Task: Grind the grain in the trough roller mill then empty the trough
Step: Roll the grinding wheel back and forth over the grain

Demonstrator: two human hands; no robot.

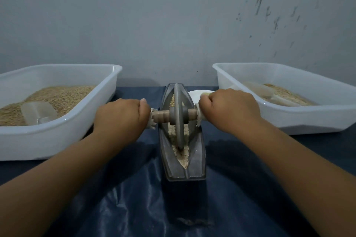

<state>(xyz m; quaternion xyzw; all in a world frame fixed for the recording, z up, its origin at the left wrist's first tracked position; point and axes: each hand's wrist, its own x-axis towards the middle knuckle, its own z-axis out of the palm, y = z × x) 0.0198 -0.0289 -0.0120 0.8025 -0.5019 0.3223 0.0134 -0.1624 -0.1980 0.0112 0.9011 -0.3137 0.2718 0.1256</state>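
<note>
Head view: both hands gripping the axle of a roller wheel set in a grain trough.

Left hand [123, 116] curled tight round the left end of the wooden axle [163, 115], right hand [229, 109] curled round the right end, thumbs toward the wheel. Grey wheel [178, 117] standing upright on edge in the groove of the grey boat-shaped trough [198, 158], at mid-length. Grain [182, 157] lying along the groove, finer and paler at the near end, whole kernels showing behind the wheel. Trough resting lengthwise on the dark blue worktop [119, 202], between two white plastic tubs. Left tub [81, 121] holding a bed of whole grain and a clear scoop [38, 112]; right tub [289, 119] holding a thinner layer of grain with another clear scoop [260, 90]. White dish [194, 95] just behind the right hand, beside the trough.
</note>
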